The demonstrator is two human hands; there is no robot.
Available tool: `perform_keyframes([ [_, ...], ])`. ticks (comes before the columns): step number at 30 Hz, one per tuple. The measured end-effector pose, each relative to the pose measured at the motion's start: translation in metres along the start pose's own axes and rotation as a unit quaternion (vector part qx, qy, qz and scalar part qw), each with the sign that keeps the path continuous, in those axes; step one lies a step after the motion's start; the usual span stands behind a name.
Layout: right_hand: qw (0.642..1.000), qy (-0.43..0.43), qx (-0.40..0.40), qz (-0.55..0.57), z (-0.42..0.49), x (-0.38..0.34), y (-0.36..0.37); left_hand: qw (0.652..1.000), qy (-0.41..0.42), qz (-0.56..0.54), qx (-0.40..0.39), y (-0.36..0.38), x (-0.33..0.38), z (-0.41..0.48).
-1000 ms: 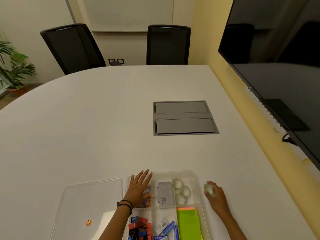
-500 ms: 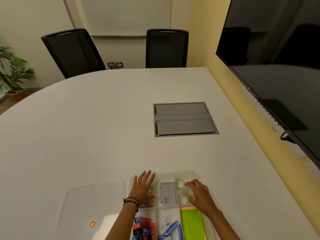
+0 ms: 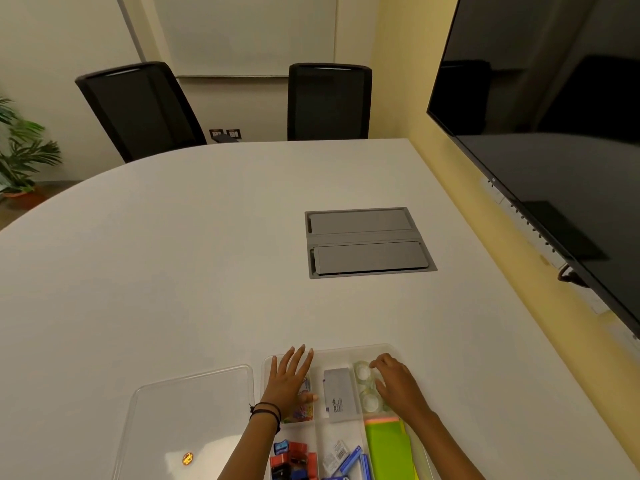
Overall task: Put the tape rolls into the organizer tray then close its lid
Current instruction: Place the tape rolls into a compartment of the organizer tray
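Near the bottom centre of the frame a clear plastic organizer tray (image 3: 346, 351) with several compartments sat on the white oval table (image 3: 173, 271). The person's left hand (image 3: 289, 382) lay flat with fingers spread over the tray's upper-left compartment, covering a packet of bright, multicoloured small items (image 3: 304, 408). The right hand (image 3: 398, 384) rested over the upper-right compartment, fingers curled loosely downward onto the clear tape rolls (image 3: 367, 389) lying there; whether it was pinching one I could not tell. Between the two hands a grey rectangular box (image 3: 339, 393) filled the middle compartment. Lower in the tray were green and yellow sheets of paper (image 3: 389, 452) on the right, small blue-and-white packets (image 3: 346, 460) in the middle, and red and blue small pieces (image 3: 292, 460) on the left. The transparent flat lid (image 3: 187, 417) lay on the table just left of the tray, apart from it, bearing a small orange sticker (image 3: 187, 458). Further up the table was a grey recessed panel (image 3: 369, 242), with two black chairs (image 3: 329, 102) at the far edge and a large dark screen (image 3: 554, 133) at the right.
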State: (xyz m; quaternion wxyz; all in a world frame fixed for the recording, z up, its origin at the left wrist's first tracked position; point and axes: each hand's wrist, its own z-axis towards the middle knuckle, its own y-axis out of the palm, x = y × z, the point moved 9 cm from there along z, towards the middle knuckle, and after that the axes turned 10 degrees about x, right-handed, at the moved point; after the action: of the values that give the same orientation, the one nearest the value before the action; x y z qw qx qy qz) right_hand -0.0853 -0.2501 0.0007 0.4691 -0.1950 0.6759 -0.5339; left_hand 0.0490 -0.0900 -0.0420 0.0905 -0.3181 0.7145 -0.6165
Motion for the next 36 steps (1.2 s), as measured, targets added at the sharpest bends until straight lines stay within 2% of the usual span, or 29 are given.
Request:
perform_keyframes([
  [4, 0.994, -0.002, -0.063, -0.089, 0.009, 0.000, 0.014, 1.000, 0.002, 0.004, 0.005, -0.002, 0.000, -0.001],
  [8, 0.985, 0.004, -0.070, -0.158, 0.015, 0.002, 0.009, 1.000, -0.006, 0.009, -0.011, -0.001, -0.001, -0.003],
  [11, 0.982, -0.015, -0.125, -0.143, 0.015, 0.004, 0.031, 1.000, -0.006, 0.027, 0.007, -0.011, 0.000, -0.005],
  [13, 0.979, -0.037, -0.128, -0.153, 0.019, 0.002, 0.032, 0.996, 0.000, 0.082, 0.032, -0.016, 0.000, -0.007],
  [16, 0.977, -0.076, -0.151, -0.126, 0.020, -0.004, 0.042, 0.988, 0.020, 0.108, 0.110, -0.031, 0.007, -0.008],
  [18, 0.975, -0.114, -0.124, -0.144, 0.023, -0.008, 0.041, 0.996, 0.020, 0.049, 0.066, -0.026, 0.007, -0.007],
  [19, 0.979, -0.101, -0.115, -0.136, 0.026, -0.005, 0.041, 0.998, 0.008, 0.033, 0.053, -0.026, 0.007, -0.008],
  [20, 0.982, -0.092, -0.112, -0.123, 0.028, -0.002, 0.041, 0.997, 0.014, 0.068, 0.035, -0.024, 0.008, -0.008],
  [23, 0.986, -0.048, -0.135, -0.088, 0.026, 0.005, 0.045, 0.995, 0.026, 0.076, 0.061, -0.024, 0.009, -0.009],
  [26, 0.987, -0.023, -0.130, -0.088, 0.025, 0.008, 0.040, 0.997, -0.027, 0.045, 0.048, -0.029, 0.005, -0.009],
  [28, 0.986, -0.007, -0.136, -0.098, 0.024, 0.007, 0.039, 0.999, 0.005, 0.018, 0.049, -0.025, 0.007, -0.007],
  [29, 0.985, 0.002, -0.139, -0.105, 0.022, 0.008, 0.038, 1.000, 0.013, 0.005, 0.010, -0.016, 0.007, -0.008],
  [30, 0.984, 0.012, -0.148, -0.103, 0.021, 0.010, 0.039, 1.000, 0.010, -0.002, 0.005, -0.009, 0.004, -0.007],
  [36, 0.980, 0.010, -0.154, -0.122, 0.017, 0.011, 0.038, 1.000, -0.001, 0.002, 0.017, -0.005, 0.001, -0.003],
])
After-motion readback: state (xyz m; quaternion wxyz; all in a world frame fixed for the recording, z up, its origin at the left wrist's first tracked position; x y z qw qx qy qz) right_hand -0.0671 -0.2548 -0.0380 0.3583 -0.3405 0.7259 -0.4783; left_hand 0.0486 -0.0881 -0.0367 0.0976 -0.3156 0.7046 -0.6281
